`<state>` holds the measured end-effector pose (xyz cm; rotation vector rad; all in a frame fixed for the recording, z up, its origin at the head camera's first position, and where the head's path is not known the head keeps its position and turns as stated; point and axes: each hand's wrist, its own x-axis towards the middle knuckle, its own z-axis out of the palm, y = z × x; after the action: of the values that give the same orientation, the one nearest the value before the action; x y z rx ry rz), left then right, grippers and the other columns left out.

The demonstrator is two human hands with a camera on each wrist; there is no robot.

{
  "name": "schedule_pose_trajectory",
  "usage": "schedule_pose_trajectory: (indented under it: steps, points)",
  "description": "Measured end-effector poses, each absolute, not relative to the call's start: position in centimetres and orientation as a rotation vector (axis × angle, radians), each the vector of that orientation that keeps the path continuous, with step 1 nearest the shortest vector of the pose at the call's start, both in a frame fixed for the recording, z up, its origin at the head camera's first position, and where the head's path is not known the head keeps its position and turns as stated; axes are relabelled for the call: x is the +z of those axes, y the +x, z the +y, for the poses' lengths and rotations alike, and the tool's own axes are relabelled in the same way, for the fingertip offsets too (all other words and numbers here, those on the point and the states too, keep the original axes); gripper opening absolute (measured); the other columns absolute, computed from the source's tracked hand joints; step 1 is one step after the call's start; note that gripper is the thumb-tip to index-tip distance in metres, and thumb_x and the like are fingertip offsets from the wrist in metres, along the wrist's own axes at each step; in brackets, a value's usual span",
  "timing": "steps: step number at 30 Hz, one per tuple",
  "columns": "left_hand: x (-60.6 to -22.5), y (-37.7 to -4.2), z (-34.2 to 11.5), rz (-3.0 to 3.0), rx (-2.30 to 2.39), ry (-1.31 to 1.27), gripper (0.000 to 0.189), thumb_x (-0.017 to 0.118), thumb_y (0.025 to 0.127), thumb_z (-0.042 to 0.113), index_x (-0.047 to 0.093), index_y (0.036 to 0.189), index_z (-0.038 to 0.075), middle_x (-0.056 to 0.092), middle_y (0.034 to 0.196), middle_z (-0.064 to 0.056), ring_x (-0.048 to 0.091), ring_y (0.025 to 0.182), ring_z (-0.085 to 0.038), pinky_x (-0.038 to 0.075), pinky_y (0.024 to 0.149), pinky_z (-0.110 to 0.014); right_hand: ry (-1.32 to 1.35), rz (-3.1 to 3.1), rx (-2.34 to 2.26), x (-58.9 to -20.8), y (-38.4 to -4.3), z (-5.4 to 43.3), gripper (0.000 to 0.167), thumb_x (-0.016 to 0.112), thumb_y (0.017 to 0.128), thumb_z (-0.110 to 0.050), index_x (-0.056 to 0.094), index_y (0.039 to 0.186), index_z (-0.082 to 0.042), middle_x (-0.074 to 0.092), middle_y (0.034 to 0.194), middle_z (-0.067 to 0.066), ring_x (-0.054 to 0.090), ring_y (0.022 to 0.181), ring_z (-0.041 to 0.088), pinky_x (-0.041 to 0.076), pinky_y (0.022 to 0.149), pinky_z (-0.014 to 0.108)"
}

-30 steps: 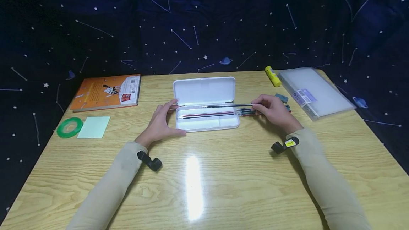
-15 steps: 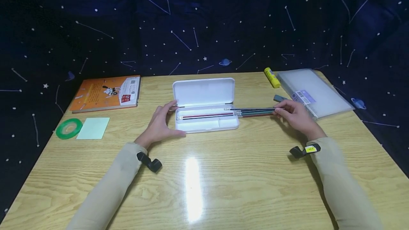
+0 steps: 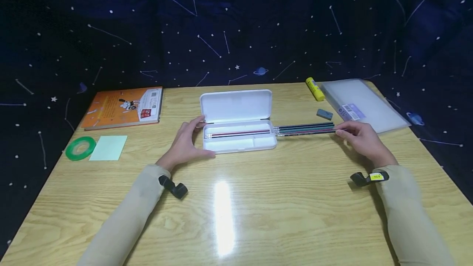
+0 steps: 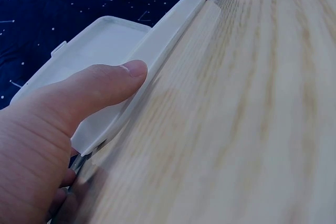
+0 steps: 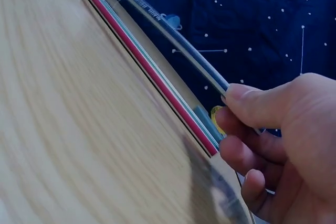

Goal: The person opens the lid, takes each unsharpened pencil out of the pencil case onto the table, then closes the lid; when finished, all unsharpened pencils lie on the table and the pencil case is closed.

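My left hand (image 3: 186, 143) holds the open white pencil case (image 3: 264, 142) at its left end. In the left wrist view, its thumb (image 4: 113, 82) lies along the case's front wall; the other fingers are partly hidden. Inside the case's long back compartment lie a red pencil and a dark one (image 3: 238, 134). Beyond the case's right end, several dark, teal and red pencils (image 3: 304, 128) lie side by side, with their capped ends at the case. At their far end is my right hand (image 3: 363, 141), pinching a dark pencil (image 5: 176, 40) between thumb and fingers, slightly above the others in the right wrist view.
A blue-grey eraser (image 3: 324, 114), a yellow glue stick (image 3: 315, 89) and a clear plastic folder (image 3: 373, 106) lie at back right. At left are an orange book (image 3: 111, 108), green tape (image 3: 88, 151) and pale green sticky notes (image 3: 109, 148). A dark starry cloth hangs behind.
My right hand has moved right with a dark pencil, from above the case to the far end of the pencil row. The left hand and the case have stayed in place.
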<state>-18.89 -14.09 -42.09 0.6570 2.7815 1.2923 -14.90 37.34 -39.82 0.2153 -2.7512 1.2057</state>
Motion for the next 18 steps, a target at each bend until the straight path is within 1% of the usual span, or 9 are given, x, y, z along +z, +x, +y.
schedule_pose_trajectory:
  steps: [3, 7, 12, 14, 18]
  points:
    - [-42.2, -19.0, -14.1, 2.785, 1.293, 0.659, 0.117, 0.094, 0.053, 0.039, 0.032, 0.149, 0.015, 0.056, 0.136, 0.001, 0.041, 0.111, -0.021, 0.033, 0.097, -0.038, 0.213, -2.788, 1.152, -40.0, -14.9, 37.5, 0.017, 0.061, 0.094, -0.011, 0.067, 0.101, 0.003, 0.06, 0.076, -0.011, 0.05, 0.065, 0.002, 0.041, 0.054, 0.02]
    - [-42.3, -19.0, -14.1, 2.79, 1.298, 0.673, 0.117, 0.094, 0.053, 0.038, 0.032, 0.149, 0.014, 0.056, 0.136, 0.0, 0.042, 0.111, -0.021, 0.033, 0.096, -0.037, 0.246, -2.795, 1.057, -40.2, -15.1, 37.3, 0.014, 0.063, 0.093, -0.009, 0.069, 0.1, 0.001, 0.058, 0.075, -0.002, 0.047, 0.061, 0.003, 0.04, 0.051, 0.022]
    - [-42.2, -19.0, -14.0, 2.79, 1.31, 0.684, 0.116, 0.094, 0.054, 0.038, 0.032, 0.149, 0.014, 0.056, 0.135, -0.001, 0.042, 0.11, -0.022, 0.034, 0.095, -0.037, 0.335, -2.725, 0.908, -40.7, -15.3, 37.1, 0.009, 0.068, 0.087, -0.002, 0.071, 0.094, 0.0, 0.053, 0.079, 0.006, 0.042, 0.069, 0.003, 0.035, 0.058, 0.018]
    - [-42.2, -19.0, -13.9, 2.786, 1.311, 0.674, 0.116, 0.094, 0.054, 0.038, 0.032, 0.149, 0.015, 0.056, 0.135, 0.0, 0.041, 0.109, -0.022, 0.033, 0.094, -0.037, 0.361, -2.707, 0.861, -40.9, -15.3, 37.0, 0.009, 0.07, 0.084, 0.0, 0.072, 0.093, 0.0, 0.052, 0.08, 0.007, 0.04, 0.072, 0.003, 0.034, 0.062, 0.018]
    - [-42.3, -19.0, -14.0, 2.786, 1.291, 0.664, 0.116, 0.093, 0.054, 0.04, 0.031, 0.149, 0.016, 0.055, 0.136, 0.001, 0.041, 0.11, -0.021, 0.033, 0.096, -0.037, 0.376, -2.696, 0.841, -41.2, -15.3, 36.9, 0.01, 0.073, 0.081, 0.001, 0.072, 0.091, -0.002, 0.054, 0.081, 0.008, 0.041, 0.072, 0.004, 0.034, 0.062, 0.016]
